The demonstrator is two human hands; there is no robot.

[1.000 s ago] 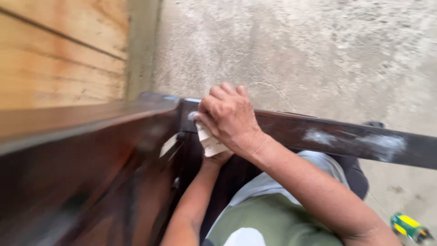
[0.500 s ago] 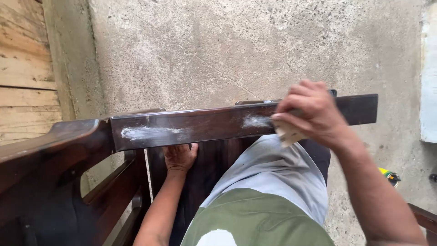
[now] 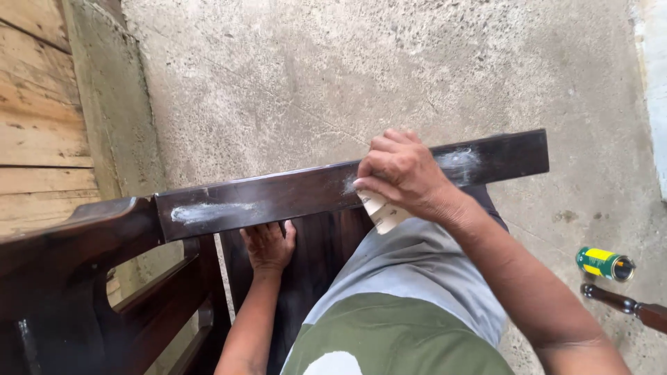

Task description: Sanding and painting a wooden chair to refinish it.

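Right hand (image 3: 403, 173) had slid left along the dark rail (image 3: 292, 198) since the earlier frame, fingers clamped on folded sandpaper (image 3: 382, 212) against the rail's face. Left hand (image 3: 267, 246) braced flat, open, below. Better: flat even pressure, strokes along the grain.

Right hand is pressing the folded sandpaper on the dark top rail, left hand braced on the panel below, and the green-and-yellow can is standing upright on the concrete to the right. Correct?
Not quite: in the head view the can lies on its side. The rest holds: right hand presses sandpaper on the rail, left hand braces on the panel.
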